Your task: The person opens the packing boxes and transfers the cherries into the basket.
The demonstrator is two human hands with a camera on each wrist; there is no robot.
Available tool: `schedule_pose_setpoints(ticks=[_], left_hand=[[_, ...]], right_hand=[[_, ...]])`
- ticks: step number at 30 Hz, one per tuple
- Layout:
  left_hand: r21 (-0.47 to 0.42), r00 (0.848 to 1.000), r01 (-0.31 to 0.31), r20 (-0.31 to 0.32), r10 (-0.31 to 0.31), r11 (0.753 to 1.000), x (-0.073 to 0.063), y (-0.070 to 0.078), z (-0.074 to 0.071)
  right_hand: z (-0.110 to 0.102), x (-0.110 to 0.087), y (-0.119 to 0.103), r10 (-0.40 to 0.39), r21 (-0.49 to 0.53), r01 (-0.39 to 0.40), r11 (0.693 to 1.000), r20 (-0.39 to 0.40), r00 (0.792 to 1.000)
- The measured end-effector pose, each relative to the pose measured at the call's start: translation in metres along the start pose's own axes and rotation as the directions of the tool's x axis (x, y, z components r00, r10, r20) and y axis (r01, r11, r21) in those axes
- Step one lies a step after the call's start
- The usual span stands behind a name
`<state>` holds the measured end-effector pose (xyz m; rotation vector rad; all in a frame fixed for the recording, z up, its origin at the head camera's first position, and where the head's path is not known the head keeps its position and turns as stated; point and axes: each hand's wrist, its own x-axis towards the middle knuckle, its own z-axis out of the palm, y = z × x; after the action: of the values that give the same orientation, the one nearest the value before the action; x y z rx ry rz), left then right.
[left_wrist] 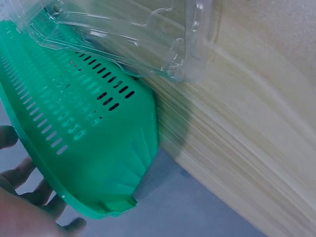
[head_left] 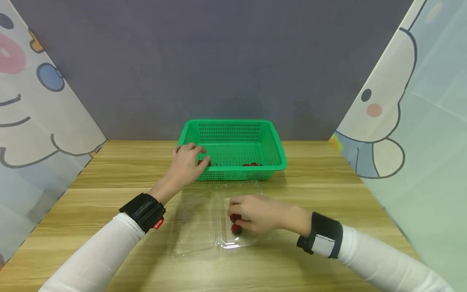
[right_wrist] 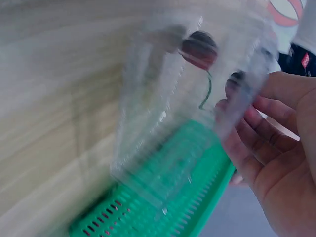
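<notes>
My right hand (head_left: pixel 255 213) reaches down into a clear plastic clamshell box (head_left: pixel 195 227) that lies open on the table. Its fingers and thumb pinch a dark red cherry (head_left: pixel 234 218). Just in front of that, another cherry (head_left: pixel 236 229) rests in the box; the right wrist view shows this cherry (right_wrist: pixel 200 50) with a green stem. My left hand (head_left: pixel 186 164) hovers over the front left corner of the green basket (head_left: pixel 233 173), fingers spread and bent a little. Red cherries (head_left: pixel 204 162) show near its thumb, inside the basket. From the left wrist, the fingers appear beside the basket's rim (left_wrist: pixel 54 185).
More cherries (head_left: pixel 253 164) lie in the basket, partly hidden by its front wall. The wooden table (head_left: pixel 313 178) meets a grey panel (head_left: pixel 233 61) behind the basket. Cartoon-printed panels (head_left: pixel 419 134) stand at both sides.
</notes>
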<state>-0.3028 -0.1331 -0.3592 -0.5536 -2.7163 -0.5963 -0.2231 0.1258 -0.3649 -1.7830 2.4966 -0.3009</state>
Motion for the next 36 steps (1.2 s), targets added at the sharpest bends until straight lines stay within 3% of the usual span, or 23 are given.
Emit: schedule_pose_setpoints(ticks=[6,11,16,20,28,36], left_hand=[[0.021,1.000,-0.008,-0.012,0.008,1.000,-0.008,0.006,-0.002],[0.017,1.000,-0.026,-0.011,0.026,1.000,-0.016,0.012,-0.002],[0.019,0.999,-0.047,-0.015,0.047,0.999,-0.025,0.014,0.000],[0.027,0.998,-0.058,-0.017,0.059,0.998,-0.027,0.013,0.000],[0.030,0.998,-0.061,0.005,0.061,0.998,-0.031,0.009,-0.001],[0.039,0.998,-0.065,0.028,0.064,0.997,-0.037,0.008,0.001]], right_hand=[[-0.015,-0.006,0.009,-0.015,0.055,0.023,0.998,-0.144,0.990],[-0.029,-0.011,0.017,0.005,0.055,0.010,0.998,-0.267,0.964],[-0.040,-0.013,0.027,0.036,0.082,-0.003,0.997,-0.402,0.915],[-0.049,-0.011,0.033,0.060,0.046,-0.042,0.998,-0.494,0.867],[-0.064,-0.001,0.044,0.147,0.031,-0.158,0.987,-0.569,0.809],[-0.066,-0.001,0.070,0.267,0.061,-0.290,0.955,-0.603,0.752]])
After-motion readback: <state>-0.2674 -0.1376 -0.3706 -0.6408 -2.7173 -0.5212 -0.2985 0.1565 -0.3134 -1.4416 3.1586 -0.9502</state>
